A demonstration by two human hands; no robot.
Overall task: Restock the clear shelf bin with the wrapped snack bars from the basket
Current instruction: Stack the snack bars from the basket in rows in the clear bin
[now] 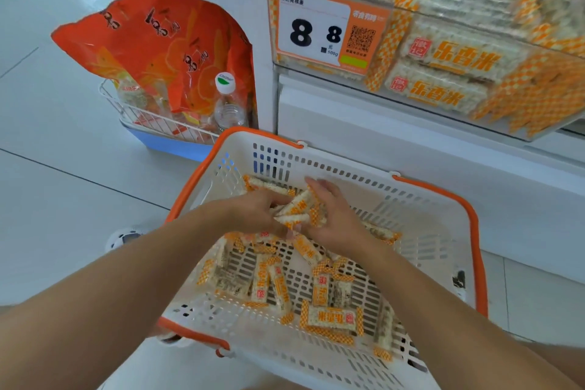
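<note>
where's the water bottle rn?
Head view, upper left: the water bottle stands in the wire rack beside the orange bag, just behind the basket.

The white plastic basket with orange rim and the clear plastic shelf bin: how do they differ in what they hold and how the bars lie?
The white plastic basket with orange rim stands low; the clear plastic shelf bin sits higher on the shelf. Bars in the basket lie scattered and sparse; bars in the bin are stacked in neat rows. The basket has slotted opaque walls; the bin has see-through walls with a price tag. Both hold the same orange-checked wrapped snack bars.
</note>
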